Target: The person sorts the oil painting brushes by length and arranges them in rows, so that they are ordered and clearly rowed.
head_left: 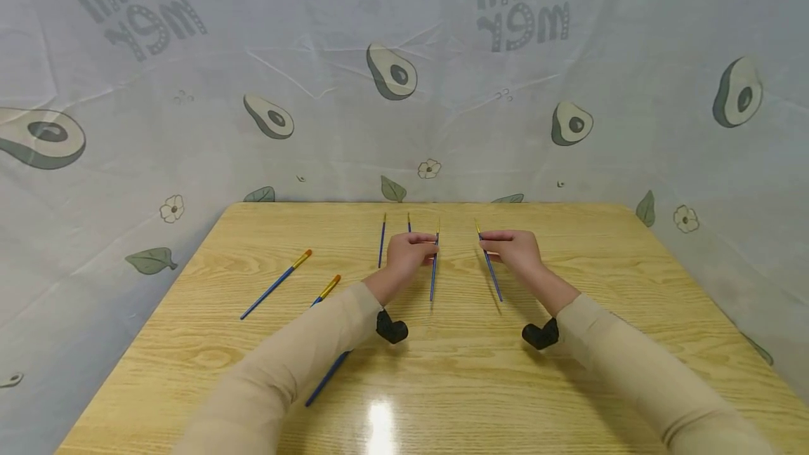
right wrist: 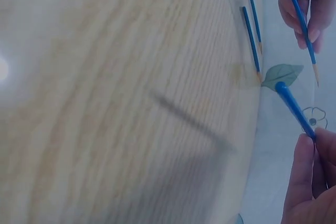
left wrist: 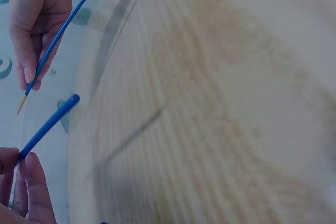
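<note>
Near the middle of the table, my left hand [head_left: 407, 255] pinches a thin blue paintbrush [head_left: 433, 276] between thumb and fingers, its fine tip pointing to the far edge. My right hand [head_left: 515, 251] pinches a second thin blue paintbrush [head_left: 491, 274], which leans slightly, tip also away from me. The two brushes are apart, with a gap between the hands. Both look lifted, since the left wrist view shows shadows on the wood below them. In that view the left hand's brush [left wrist: 50, 128] points its blunt end up; the right hand's brush [right wrist: 295, 109] does likewise in the right wrist view.
Two thin brushes lie left of my left hand, one [head_left: 382, 241] fully seen, the other [head_left: 409, 222] partly hidden. Farther left lies a wider flat brush [head_left: 274, 285]; another flat brush [head_left: 327, 379] passes under my left sleeve. A printed cloth [head_left: 329, 132] hangs behind the wooden table [head_left: 569, 385].
</note>
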{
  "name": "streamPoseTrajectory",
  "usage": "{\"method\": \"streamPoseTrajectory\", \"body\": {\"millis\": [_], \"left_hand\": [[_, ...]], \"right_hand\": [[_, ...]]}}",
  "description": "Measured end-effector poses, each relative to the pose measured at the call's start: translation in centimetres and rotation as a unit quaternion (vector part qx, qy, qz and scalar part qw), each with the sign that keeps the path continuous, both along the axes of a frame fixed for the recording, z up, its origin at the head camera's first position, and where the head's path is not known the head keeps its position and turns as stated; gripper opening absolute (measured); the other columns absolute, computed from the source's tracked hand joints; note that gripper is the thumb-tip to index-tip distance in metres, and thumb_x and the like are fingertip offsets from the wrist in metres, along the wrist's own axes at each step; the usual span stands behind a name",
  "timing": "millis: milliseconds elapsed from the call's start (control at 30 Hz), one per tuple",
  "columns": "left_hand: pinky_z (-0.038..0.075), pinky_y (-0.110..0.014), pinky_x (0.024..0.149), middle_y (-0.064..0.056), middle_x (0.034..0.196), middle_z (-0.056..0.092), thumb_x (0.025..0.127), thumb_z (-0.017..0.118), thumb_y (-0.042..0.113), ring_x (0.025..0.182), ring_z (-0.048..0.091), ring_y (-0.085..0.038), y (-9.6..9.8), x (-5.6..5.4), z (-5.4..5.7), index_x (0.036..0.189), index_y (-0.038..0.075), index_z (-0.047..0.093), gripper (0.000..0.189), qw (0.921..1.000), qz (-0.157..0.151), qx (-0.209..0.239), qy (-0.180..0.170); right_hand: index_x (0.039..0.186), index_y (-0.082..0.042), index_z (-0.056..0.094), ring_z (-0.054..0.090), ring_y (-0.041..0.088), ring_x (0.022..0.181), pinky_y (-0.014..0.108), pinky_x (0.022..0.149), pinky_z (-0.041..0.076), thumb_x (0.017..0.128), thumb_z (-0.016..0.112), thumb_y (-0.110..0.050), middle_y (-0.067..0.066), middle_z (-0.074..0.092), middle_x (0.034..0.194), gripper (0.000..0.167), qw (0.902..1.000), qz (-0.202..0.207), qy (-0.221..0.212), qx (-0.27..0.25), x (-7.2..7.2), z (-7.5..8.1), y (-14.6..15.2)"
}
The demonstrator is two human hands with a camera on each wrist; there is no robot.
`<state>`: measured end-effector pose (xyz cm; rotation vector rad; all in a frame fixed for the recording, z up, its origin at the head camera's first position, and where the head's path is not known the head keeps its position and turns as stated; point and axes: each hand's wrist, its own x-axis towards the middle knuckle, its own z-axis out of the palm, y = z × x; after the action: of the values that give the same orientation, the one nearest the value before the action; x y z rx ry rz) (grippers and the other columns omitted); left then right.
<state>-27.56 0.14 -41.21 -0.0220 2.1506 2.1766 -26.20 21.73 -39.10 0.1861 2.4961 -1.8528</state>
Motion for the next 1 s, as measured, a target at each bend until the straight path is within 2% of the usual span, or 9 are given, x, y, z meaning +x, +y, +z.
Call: {"method": "streamPoseTrajectory", "body": {"millis": [200,367,567,767,1000], "left_hand": [[0.058,-0.036,0.075,-0.009,0.094,0.070,0.087,0.071,0.001,0.074,0.068,-0.018,0.8,-2.0,-0.1,0.104,-0.001,0.074,0.017,0.9996,0.027,0.004,-0.011],[0.058,-0.035,0.076,-0.009,0.096,0.071,0.087,0.072,0.002,0.073,0.069,-0.018,1.2,-3.3,-0.6,0.104,0.001,0.075,0.017,0.9989,0.039,-0.019,-0.019],[0.058,-0.034,0.074,-0.011,0.098,0.072,0.087,0.072,0.003,0.075,0.070,-0.020,1.5,-4.9,-1.1,0.105,0.000,0.075,0.018,0.9964,0.049,-0.069,0.000],[0.057,-0.029,0.068,-0.012,0.096,0.072,0.086,0.072,0.001,0.076,0.070,-0.023,1.7,-5.8,-1.6,0.103,-0.001,0.075,0.018,0.9940,0.074,-0.081,0.001],[0.056,-0.027,0.065,-0.013,0.096,0.072,0.086,0.072,0.001,0.072,0.068,-0.019,2.5,-6.3,-1.6,0.103,-0.001,0.075,0.018,0.9922,0.076,-0.098,0.009]], "right_hand": [[0.125,0.003,0.064,0.061,0.027,0.111,0.030,0.085,0.054,0.094,0.066,-0.010,0.020,0.059,0.127,0.034,0.9999,-0.001,-0.009,-0.011,-1.5,-0.3,-0.4],[0.125,0.002,0.064,0.061,0.026,0.110,0.029,0.084,0.054,0.093,0.068,-0.009,0.019,0.061,0.126,0.034,0.9995,-0.011,-0.015,-0.025,-2.8,-0.6,-0.9],[0.126,0.002,0.063,0.059,0.027,0.114,0.031,0.087,0.053,0.093,0.067,-0.007,0.017,0.059,0.128,0.035,0.9981,-0.023,-0.022,-0.053,-4.6,-1.0,-1.4],[0.120,0.000,0.068,0.064,0.026,0.106,0.032,0.084,0.055,0.090,0.070,-0.007,0.018,0.063,0.122,0.031,0.9978,-0.039,-0.023,-0.048,-6.2,-1.6,-2.3],[0.118,0.003,0.068,0.065,0.027,0.103,0.038,0.086,0.054,0.090,0.069,-0.004,0.019,0.065,0.119,0.029,0.9973,-0.052,-0.020,-0.047,-6.8,-2.1,-2.9]]}}
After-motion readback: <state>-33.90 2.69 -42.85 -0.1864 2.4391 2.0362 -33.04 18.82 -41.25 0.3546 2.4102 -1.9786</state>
